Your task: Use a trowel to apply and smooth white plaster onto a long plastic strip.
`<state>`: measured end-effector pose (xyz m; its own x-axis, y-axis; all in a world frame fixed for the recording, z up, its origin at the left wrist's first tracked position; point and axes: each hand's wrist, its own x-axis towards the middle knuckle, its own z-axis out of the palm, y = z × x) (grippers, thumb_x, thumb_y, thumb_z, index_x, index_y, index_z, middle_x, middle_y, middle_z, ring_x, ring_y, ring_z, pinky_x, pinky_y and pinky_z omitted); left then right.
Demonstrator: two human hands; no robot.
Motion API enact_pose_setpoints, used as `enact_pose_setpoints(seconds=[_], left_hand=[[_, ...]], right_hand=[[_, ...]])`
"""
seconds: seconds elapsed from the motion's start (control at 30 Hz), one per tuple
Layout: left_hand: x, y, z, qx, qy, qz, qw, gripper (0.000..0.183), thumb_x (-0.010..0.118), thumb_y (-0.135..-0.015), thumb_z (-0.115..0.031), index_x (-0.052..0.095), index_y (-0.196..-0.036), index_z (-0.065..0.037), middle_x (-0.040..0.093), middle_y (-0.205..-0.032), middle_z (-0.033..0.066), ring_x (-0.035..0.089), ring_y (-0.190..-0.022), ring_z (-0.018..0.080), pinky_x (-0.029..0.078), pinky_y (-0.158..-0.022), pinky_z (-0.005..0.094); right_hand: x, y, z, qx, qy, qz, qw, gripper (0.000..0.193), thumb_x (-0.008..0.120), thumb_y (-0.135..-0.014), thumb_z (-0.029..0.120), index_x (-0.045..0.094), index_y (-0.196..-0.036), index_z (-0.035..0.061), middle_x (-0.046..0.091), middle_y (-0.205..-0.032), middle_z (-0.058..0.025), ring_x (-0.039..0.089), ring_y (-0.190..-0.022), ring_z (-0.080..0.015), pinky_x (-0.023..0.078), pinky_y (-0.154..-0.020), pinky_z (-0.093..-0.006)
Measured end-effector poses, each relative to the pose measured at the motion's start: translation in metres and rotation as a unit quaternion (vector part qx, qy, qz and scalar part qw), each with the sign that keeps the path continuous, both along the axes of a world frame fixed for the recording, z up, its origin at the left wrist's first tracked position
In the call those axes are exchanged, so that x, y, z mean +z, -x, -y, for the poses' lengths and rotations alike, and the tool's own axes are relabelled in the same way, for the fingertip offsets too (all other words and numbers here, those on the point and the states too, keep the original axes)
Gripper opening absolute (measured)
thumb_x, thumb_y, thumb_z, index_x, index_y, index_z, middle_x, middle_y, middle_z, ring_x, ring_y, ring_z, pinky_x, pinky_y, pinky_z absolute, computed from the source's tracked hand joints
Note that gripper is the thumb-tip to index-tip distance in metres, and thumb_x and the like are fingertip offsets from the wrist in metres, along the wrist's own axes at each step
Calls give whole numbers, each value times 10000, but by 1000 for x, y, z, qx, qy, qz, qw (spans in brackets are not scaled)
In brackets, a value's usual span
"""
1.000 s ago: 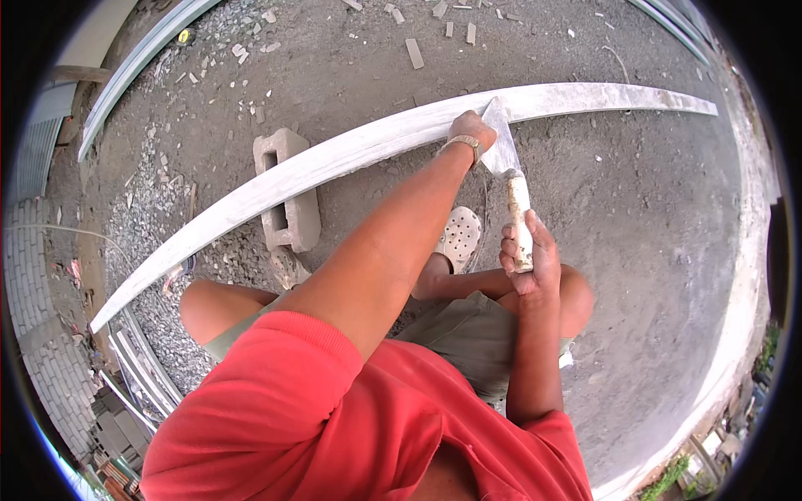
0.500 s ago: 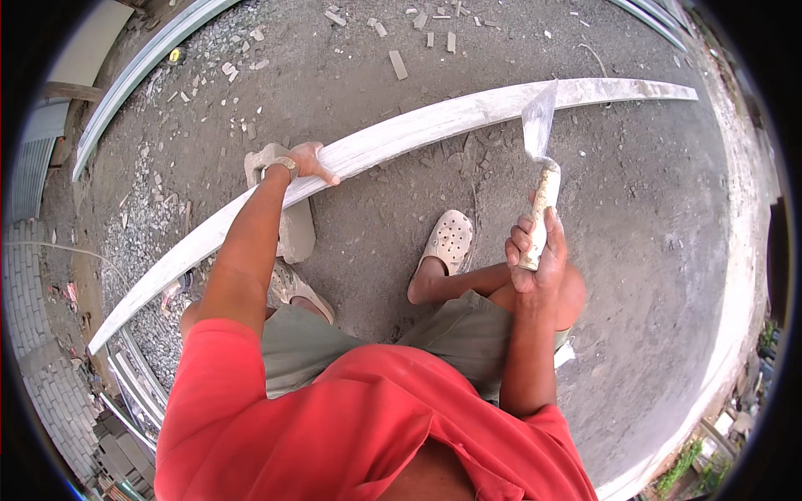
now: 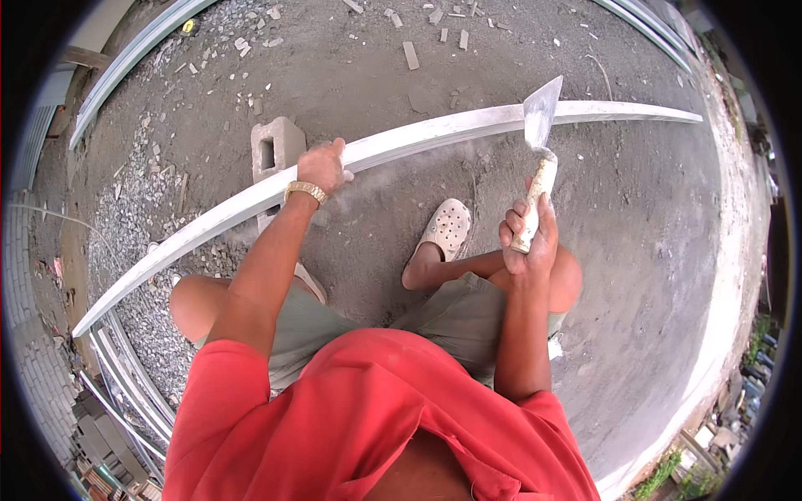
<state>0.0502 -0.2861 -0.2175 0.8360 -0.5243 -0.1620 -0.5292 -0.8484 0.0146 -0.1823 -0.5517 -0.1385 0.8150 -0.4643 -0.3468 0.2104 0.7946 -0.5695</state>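
Note:
My left hand (image 3: 322,167), with a watch at the wrist, is closed around a long white, dusty bar (image 3: 434,130) that crosses in front of me. Beneath the bar near that hand stands a grey hollow concrete block (image 3: 288,144). A trowel (image 3: 541,117) with a pointed metal blade and a worn, whitish handle is held in my right hand (image 3: 532,238). Its blade points away from me and overlaps the bar in the picture; whether they touch I cannot tell.
Gravel (image 3: 134,230) covers the ground at left. Broken flat pieces (image 3: 410,55) lie scattered farther off. Metal channels (image 3: 134,63) lie at the far left, with more bars (image 3: 125,376) at near left. My beige clog (image 3: 449,227) stands between bar and knees.
My left hand has turned over on the bar, and the bar has rolled to show a different face. More of the concrete block now shows. The right hand still holds the trowel.

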Motion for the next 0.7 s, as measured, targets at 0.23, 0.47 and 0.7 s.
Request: enact_pose_setpoints(seconds=[0.23, 0.47, 0.7], left_hand=[[-6, 15, -5, 5, 5, -8, 1000, 454, 746, -744, -297, 518, -1092, -114, 609, -1000, 94, 605, -993, 290, 473, -829, 439], [-9, 34, -97, 8, -7, 104, 995, 639, 555, -893, -235, 266, -1459, -170, 327, -1468, 100, 290, -1370, 300, 267, -1047, 596], [8, 44, -222, 218, -83, 3, 972, 712, 504, -879, -171, 149, -1495, -154, 106, -1570, 98, 123, -1440, 322, 204, -1071, 638]], right_hand=[[-1, 0, 14, -14, 266, -112, 957, 321, 528, -906, 116, 447, -1193, -5, 529, -762, -51, 532, -575, -124, 462, -462, -281], [-15, -14, 78, 58, 487, -319, 811, 167, 554, -903, 166, 571, -940, 4, 536, -635, -21, 515, -487, -104, 416, -436, -273], [-27, -18, 19, 208, 558, -333, 731, 153, 538, -883, 137, 569, -942, -1, 539, -619, -32, 524, -487, -119, 413, -440, -294]])
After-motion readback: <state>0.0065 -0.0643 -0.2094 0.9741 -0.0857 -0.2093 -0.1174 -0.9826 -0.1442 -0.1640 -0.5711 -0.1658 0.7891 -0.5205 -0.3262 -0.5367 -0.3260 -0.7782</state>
